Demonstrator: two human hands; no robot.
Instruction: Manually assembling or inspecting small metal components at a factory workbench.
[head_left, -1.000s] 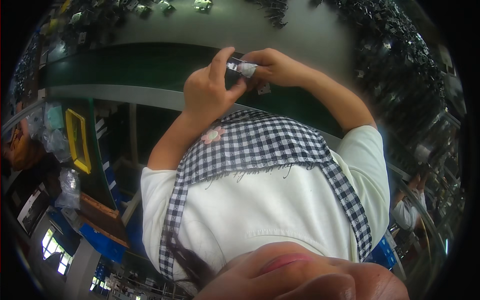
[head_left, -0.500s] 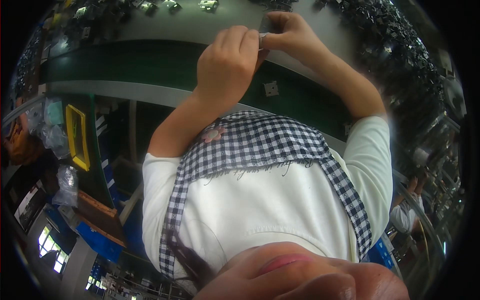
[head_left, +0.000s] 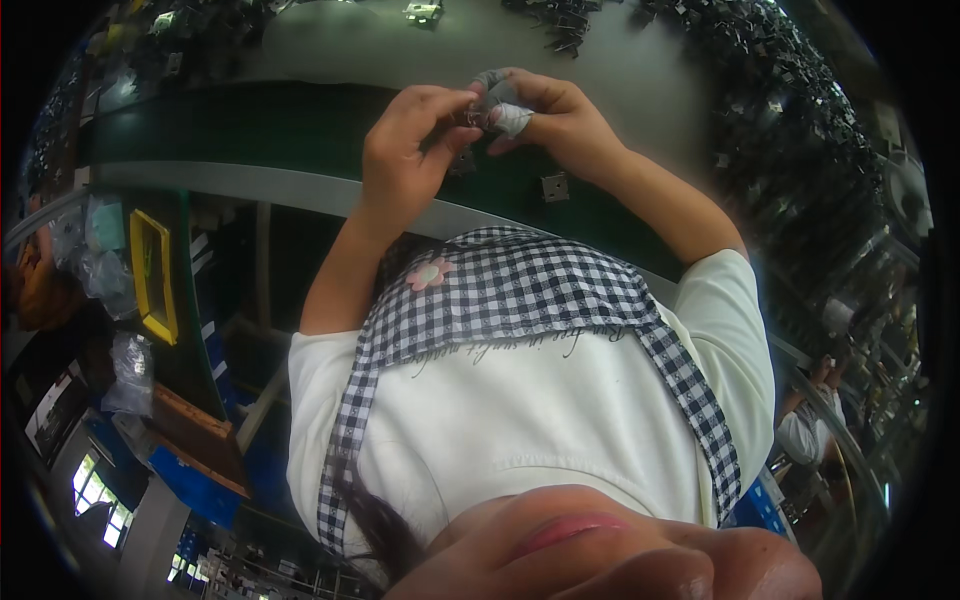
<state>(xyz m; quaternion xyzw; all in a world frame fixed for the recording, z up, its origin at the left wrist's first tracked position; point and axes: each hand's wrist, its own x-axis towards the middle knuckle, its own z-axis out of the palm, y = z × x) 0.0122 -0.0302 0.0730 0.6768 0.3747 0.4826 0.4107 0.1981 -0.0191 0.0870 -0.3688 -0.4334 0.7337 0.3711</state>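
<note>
My left hand [head_left: 405, 145] and my right hand [head_left: 565, 122] meet over the green work surface [head_left: 290, 130]. Between their fingertips is a small shiny metal piece [head_left: 477, 117], mostly covered, so its shape is unclear. Thumb and index finger of the left hand pinch it from one side; the right fingers close on it from the other. Grey and white wraps [head_left: 512, 120] cover fingertips of the right hand. Below the right hand lies a flat square metal bracket [head_left: 554, 187] with small holes. Another metal bracket [head_left: 462, 162] lies just under the left thumb, partly hidden.
Heaps of dark metal parts [head_left: 790, 110] spread along the right, with a smaller cluster [head_left: 568, 28] at the far edge. One bright bracket [head_left: 423, 13] lies on the pale table [head_left: 350, 45]. To the left are a yellow frame [head_left: 153, 275] and clear plastic bags [head_left: 130, 372].
Both hands have moved left and nearer to me, and their fingers have spread somewhat around the metal piece. A second bracket now shows under the left thumb.
</note>
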